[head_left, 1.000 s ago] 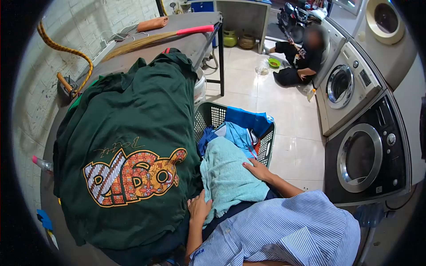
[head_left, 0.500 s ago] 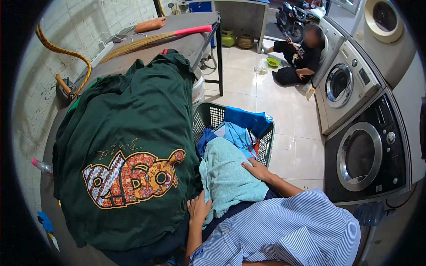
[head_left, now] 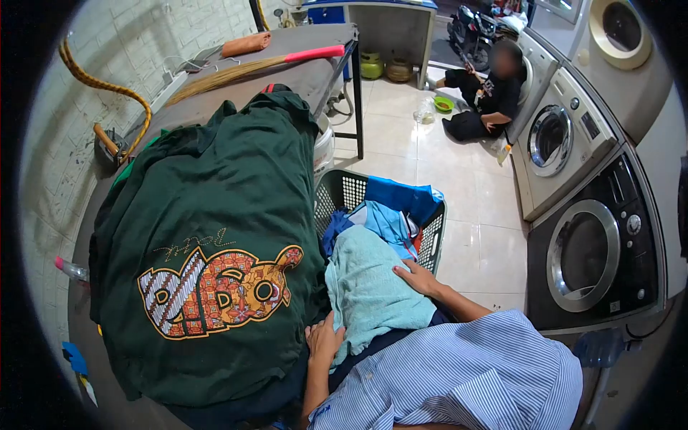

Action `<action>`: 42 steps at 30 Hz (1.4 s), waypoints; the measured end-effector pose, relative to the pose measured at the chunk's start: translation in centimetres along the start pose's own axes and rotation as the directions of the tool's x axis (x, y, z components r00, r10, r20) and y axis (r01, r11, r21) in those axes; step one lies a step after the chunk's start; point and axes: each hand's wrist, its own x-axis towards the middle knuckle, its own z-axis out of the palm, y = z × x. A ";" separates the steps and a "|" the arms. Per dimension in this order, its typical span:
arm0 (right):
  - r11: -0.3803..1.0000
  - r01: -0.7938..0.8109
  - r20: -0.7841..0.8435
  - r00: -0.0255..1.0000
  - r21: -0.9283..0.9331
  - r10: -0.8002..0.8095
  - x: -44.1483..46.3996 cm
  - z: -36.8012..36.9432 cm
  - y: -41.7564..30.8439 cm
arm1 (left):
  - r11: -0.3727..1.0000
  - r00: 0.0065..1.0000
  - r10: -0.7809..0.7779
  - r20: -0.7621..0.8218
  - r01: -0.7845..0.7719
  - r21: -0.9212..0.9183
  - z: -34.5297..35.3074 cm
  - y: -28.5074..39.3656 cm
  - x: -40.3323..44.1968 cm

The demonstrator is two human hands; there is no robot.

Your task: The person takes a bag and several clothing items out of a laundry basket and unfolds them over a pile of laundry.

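Observation:
A light teal towel lies bunched at the near side of a dark green basket, which holds blue clothes. My right hand rests on the towel's right side, fingers apart. At the towel's lower left edge is my left hand, its fingers lying loosely between the towel and the dark green shirt. That shirt is spread over the padded table and has a patterned print. A blue-and-white striped shirt fills the area below my right forearm.
A broom and a rolled orange-brown item lie on the table. Washing machines line the right side. Farther off, a person sits on the floor beside a green bowl. A white bucket stands under the table.
The whole view shifts slightly. Both hands keep their places on the towel and beside the green shirt.

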 end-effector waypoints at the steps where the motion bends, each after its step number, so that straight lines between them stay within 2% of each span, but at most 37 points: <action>1: 1.000 0.009 0.000 1.000 0.000 -0.009 0.1 0.1 0.2 | 1.000 1.000 -0.002 -0.008 0.002 0.002 -0.1 0.0 0.0; 6: 0.999 0.047 -0.002 0.999 -0.029 -0.047 0.4 0.0 1.3 | 0.997 0.999 0.006 0.036 -0.003 -0.072 -0.9 0.0 0.6; 8: 0.998 0.049 -0.013 0.999 -0.044 -0.050 -0.4 -0.5 1.2 | 0.983 0.997 0.000 0.073 0.013 -0.185 -0.8 -0.3 1.0; 10: 0.993 -0.114 0.046 0.992 -0.027 0.115 -0.7 -1.2 1.6 | 0.955 0.994 0.004 0.114 0.030 -0.297 -0.5 -0.5 1.3; 11: 0.994 -0.101 0.042 0.994 -0.030 0.102 -0.7 -1.5 1.8 | 0.955 0.995 0.003 0.099 0.027 -0.297 -0.2 -0.7 1.5; 15: 0.992 -0.081 0.079 0.993 -0.101 0.089 -0.8 -2.5 2.4 | 0.779 0.994 0.011 0.113 0.062 -0.624 1.5 -1.1 2.3; 20: 0.991 -0.023 -0.004 1.000 -0.130 0.023 -0.7 -2.0 2.4 | 0.706 0.983 -0.022 0.185 0.146 -0.693 -0.5 -0.2 1.9; 26: 0.997 -0.033 -0.026 0.999 -0.063 0.031 -1.0 -2.0 1.8 | 0.746 0.988 -0.094 0.120 0.150 -0.649 0.9 -0.1 2.0; 30: 0.998 -0.051 -0.057 0.997 -0.024 0.050 -1.6 -2.3 0.1 | 0.784 0.976 -0.075 0.206 0.185 -0.593 -0.3 0.3 2.4; 37: 0.994 0.093 -0.124 0.987 -0.056 -0.099 -1.2 -1.9 0.2 | 0.753 0.985 -0.011 0.171 0.121 -0.647 -0.5 0.1 2.9; 42: 0.992 0.096 -0.142 0.984 -0.078 -0.107 -1.4 -1.6 0.8 | 0.712 0.983 0.015 0.186 0.120 -0.692 -0.4 -0.1 3.1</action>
